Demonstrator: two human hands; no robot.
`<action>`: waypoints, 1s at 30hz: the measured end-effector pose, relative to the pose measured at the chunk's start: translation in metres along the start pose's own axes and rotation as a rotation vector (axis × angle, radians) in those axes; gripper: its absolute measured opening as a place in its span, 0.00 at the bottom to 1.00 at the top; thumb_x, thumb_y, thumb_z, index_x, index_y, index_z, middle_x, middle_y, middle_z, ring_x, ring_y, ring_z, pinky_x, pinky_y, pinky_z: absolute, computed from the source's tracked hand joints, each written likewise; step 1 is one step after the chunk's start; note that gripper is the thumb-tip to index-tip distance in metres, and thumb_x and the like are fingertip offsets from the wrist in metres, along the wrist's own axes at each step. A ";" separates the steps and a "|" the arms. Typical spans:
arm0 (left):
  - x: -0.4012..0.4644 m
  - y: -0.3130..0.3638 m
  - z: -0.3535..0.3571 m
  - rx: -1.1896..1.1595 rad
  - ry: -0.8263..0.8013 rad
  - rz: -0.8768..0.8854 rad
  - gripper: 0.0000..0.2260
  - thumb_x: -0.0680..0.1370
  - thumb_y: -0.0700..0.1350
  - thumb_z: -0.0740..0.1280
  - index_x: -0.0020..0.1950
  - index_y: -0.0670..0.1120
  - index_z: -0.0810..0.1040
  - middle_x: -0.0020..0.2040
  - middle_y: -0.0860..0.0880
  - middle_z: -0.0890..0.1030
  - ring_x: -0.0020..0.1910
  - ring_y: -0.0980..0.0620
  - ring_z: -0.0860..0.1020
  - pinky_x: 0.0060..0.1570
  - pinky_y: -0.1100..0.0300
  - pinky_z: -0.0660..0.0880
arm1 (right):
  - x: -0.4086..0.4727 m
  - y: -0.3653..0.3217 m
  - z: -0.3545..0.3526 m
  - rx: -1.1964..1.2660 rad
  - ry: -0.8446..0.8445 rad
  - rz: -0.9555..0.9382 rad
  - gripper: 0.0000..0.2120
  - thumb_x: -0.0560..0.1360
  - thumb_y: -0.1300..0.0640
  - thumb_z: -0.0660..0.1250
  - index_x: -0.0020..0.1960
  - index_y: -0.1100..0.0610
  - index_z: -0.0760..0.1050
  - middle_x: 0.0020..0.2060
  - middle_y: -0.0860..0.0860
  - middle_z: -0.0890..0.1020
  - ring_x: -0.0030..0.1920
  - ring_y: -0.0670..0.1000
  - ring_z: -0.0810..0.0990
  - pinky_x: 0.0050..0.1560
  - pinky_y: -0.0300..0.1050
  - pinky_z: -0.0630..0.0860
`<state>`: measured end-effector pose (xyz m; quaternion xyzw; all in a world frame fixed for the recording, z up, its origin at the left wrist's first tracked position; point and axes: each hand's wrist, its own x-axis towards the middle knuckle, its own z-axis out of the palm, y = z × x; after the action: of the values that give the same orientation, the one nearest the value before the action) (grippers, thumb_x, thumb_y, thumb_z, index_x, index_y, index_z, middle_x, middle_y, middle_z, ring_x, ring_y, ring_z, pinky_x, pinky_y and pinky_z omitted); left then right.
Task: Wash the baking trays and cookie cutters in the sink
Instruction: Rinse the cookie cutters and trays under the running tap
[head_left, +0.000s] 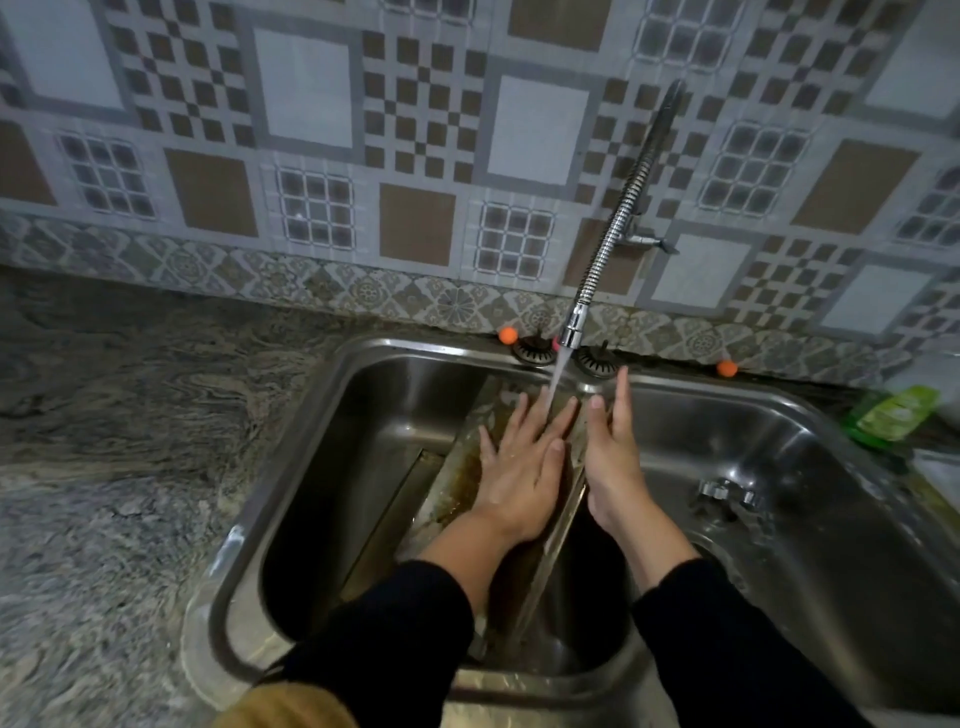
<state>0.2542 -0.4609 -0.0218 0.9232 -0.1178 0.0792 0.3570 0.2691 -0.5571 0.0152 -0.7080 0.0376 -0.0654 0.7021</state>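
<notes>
A stained metal baking tray (457, 483) leans tilted in the left basin of a double steel sink (291, 467). My left hand (524, 467) lies flat on the tray's dirty face, fingers spread, under the running water. My right hand (613, 457) stands beside it with straight fingers against the tray's right edge, near the divider between the basins. A small metal cookie cutter (724, 493) lies in the right basin. Water streams from the flexible tap (574, 327) onto my left fingers.
A granite counter (104, 441) runs along the left. A green soap holder (893, 415) sits at the sink's right rim. Two drain strainers (535, 351) and two orange balls (508, 335) rest on the back ledge below the tiled wall.
</notes>
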 end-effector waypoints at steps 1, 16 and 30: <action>0.005 -0.002 -0.003 0.025 0.019 -0.014 0.21 0.84 0.50 0.45 0.77 0.63 0.49 0.79 0.60 0.44 0.75 0.59 0.36 0.72 0.41 0.36 | -0.002 0.000 -0.003 -0.012 -0.010 -0.004 0.25 0.82 0.47 0.54 0.73 0.30 0.48 0.77 0.43 0.52 0.76 0.48 0.53 0.73 0.53 0.57; -0.022 -0.045 0.012 -0.127 -0.105 -0.319 0.26 0.80 0.63 0.42 0.77 0.60 0.38 0.78 0.57 0.36 0.76 0.55 0.36 0.73 0.43 0.38 | 0.004 -0.028 -0.008 0.010 0.277 -0.194 0.18 0.82 0.55 0.56 0.72 0.46 0.64 0.67 0.44 0.68 0.62 0.39 0.64 0.60 0.38 0.63; -0.019 0.010 -0.021 0.344 -0.010 0.156 0.41 0.83 0.44 0.55 0.61 0.70 0.19 0.79 0.49 0.42 0.66 0.43 0.73 0.52 0.49 0.77 | 0.020 -0.076 -0.018 -0.009 0.155 -0.314 0.29 0.82 0.51 0.55 0.76 0.40 0.43 0.78 0.47 0.49 0.75 0.49 0.53 0.70 0.51 0.58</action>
<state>0.2320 -0.4510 -0.0041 0.9591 -0.1756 0.1209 0.1861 0.2829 -0.5772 0.0920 -0.7012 -0.0191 -0.2282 0.6752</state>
